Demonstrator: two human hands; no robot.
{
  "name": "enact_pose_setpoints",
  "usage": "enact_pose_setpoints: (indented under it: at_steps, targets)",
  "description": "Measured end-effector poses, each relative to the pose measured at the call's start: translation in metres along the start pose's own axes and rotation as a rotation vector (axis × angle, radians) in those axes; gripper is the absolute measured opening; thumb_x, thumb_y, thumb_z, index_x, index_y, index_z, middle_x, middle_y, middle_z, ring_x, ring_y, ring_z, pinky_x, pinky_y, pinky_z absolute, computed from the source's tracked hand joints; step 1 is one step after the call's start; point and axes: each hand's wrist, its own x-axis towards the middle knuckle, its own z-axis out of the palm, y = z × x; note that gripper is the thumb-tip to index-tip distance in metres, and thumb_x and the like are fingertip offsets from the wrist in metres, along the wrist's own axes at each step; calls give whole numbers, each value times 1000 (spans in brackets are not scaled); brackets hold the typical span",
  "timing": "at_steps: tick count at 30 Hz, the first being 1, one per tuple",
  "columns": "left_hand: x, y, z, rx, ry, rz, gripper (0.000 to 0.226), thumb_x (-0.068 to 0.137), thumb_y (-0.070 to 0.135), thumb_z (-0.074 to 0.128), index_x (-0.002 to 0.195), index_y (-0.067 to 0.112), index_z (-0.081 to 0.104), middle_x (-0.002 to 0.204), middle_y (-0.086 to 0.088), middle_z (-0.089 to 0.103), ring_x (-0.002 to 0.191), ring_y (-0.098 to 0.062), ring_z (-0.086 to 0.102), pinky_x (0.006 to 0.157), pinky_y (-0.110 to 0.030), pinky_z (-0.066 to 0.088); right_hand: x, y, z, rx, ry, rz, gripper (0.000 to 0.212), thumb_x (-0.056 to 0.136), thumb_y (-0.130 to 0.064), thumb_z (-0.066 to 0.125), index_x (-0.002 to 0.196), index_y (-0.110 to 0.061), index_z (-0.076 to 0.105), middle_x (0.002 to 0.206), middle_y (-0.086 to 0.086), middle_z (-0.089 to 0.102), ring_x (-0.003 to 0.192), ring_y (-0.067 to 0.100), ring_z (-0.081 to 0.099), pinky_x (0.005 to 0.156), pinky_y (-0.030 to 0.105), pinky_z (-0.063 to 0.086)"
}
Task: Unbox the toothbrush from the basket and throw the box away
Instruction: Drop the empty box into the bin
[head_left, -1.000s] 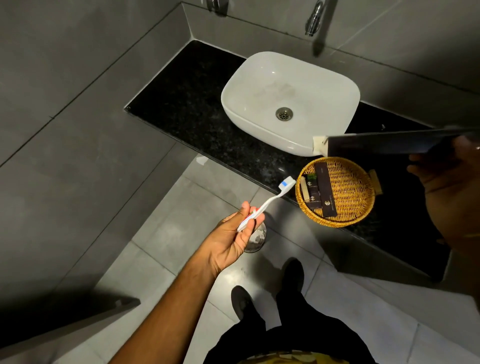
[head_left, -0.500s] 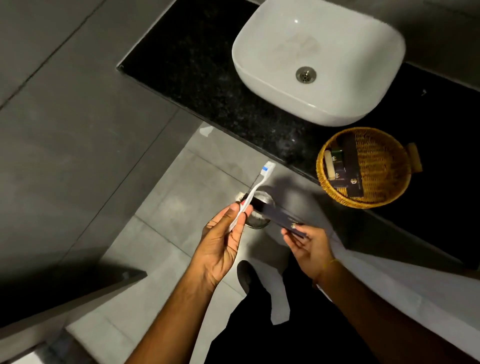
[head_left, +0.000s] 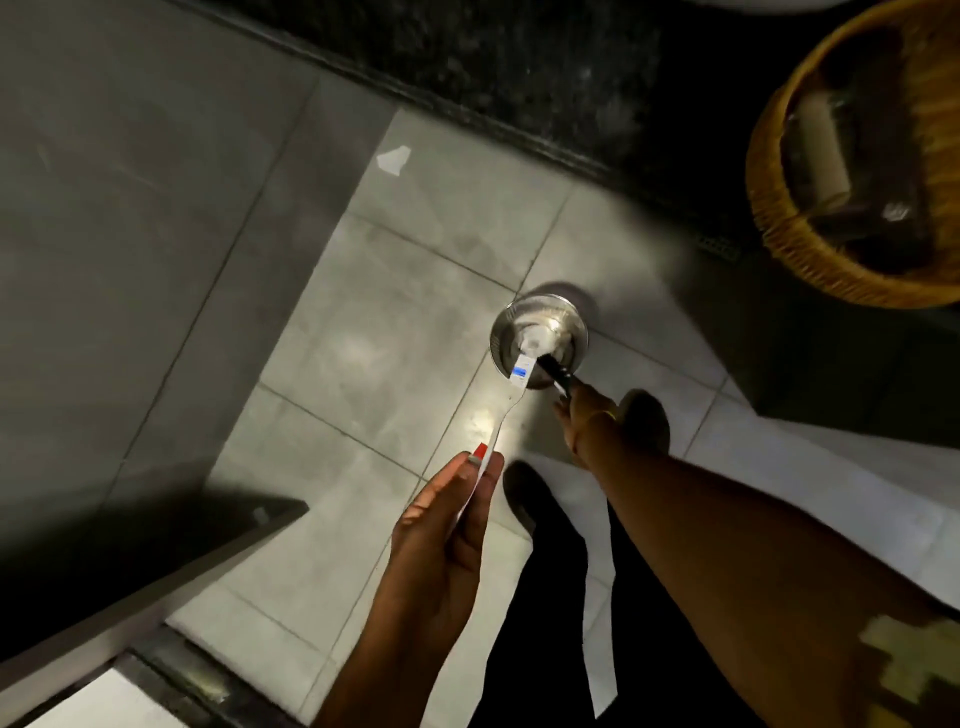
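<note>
Right hand (head_left: 576, 415) lower, box (head_left: 553, 373) over bin (head_left: 540, 340)

Left hand (head_left: 447, 525) raised with fingers curled closed, right hand (head_left: 582, 415) reaching down at arm's length, fingers pinched.

Black trousers (head_left: 550, 623), dark shoes (head_left: 524, 493) (gold bangle (head_left: 602, 415)).
</note>
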Motion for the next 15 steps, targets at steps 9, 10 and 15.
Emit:
enact_pose_setpoints:
  at_steps: [9,10,15]
  targets:
    - [37,-28,-24,-32,36,-65,33,91,0,59,123,-9,64,119,-25,77,104,-30,78,87,-33,63,26,2,32,110,53,-67,38,96,-7,58,133,1,55,83,11,62,72,18,60,57,29,51]
    - [37,-29,-23,-40,44,-65,31,94,-1,58,123,-10,64,119,-25,76,103,-31,78,86,-33,64,22,5,26,87,27,-65,38,96,-9,58,133,2,55,85,11,63,74,19,61,58,30,53]
    - [21,-33,2,-93,48,16,25,96,-6,58,119,-10,66,115,-24,78,102,-33,79,86,-35,64,-64,6,-7,-53,-162,-15,30,104,-19,46,131,-6,54,95,13,73,79,25,70,67,37,56]
